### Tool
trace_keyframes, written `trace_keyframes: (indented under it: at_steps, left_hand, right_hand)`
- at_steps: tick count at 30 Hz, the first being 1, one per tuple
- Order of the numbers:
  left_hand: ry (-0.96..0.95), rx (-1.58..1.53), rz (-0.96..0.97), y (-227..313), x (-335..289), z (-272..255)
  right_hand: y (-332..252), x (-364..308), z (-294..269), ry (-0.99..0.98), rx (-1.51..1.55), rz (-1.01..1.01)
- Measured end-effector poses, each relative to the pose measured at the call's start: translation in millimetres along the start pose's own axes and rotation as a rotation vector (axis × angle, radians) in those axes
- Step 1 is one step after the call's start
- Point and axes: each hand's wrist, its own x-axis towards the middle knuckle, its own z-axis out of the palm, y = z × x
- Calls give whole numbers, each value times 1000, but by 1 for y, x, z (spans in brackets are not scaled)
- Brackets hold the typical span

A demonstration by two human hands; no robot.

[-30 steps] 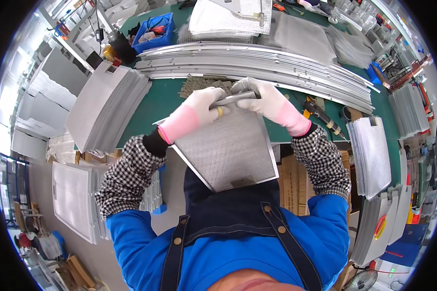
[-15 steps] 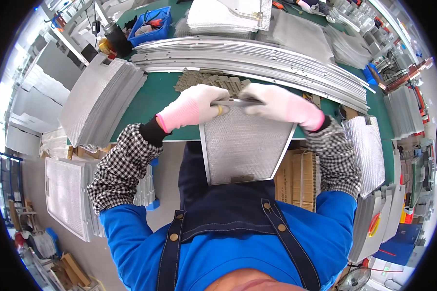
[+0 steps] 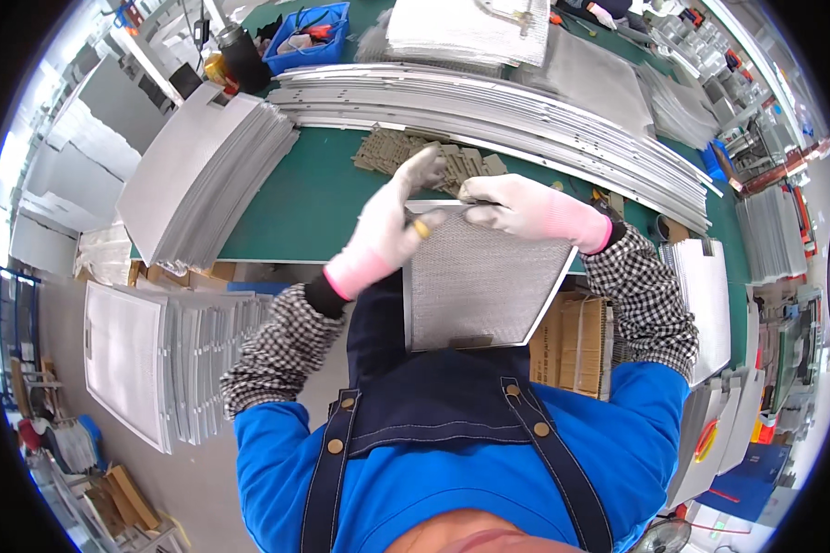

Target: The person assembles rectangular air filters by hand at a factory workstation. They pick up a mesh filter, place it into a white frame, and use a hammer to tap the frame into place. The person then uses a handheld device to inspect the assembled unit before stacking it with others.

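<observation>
- We have a framed mesh panel [image 3: 480,290] in front of us, its top edge at the near edge of the green bench [image 3: 314,189] and its lower edge beside our dark apron [image 3: 433,396].
- Our right grip [image 3: 516,205], in a white and pink glove, is closed on the panel's top edge, with the fingers curled over it.
- Our left grip [image 3: 398,207] is open: the fingers point up and away from the panel, toward the pile of small grey-brown pieces [image 3: 475,164], and the thumb, with a yellow band round it, lies over the panel's top left corner. We cannot tell whether that thumb touches the frame.
- Behind the pile we see long metal strips [image 3: 489,106] lying across the bench.
- On our left stands a stack of mesh sheets [image 3: 184,175], with a blue bin [image 3: 306,58] and a dark cylinder [image 3: 241,63] farther back.
- Below the bench, we have framed panels [image 3: 124,355] standing in a row on the left and cardboard [image 3: 581,346] on the right.
- At the far side, we make out another person's gloved hand [image 3: 602,15].
</observation>
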Motion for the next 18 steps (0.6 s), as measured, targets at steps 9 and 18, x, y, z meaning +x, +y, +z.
trace_keyframes:
  at_steps: [9,18]
  left_hand:
    - [489,-154,21,-2,-13,44]
    - [341,-172,-384,58,-36,6]
  right_hand:
    - [1,-11,0,8,-28,-113]
    - [-6,-3,-13,-233,43,24]
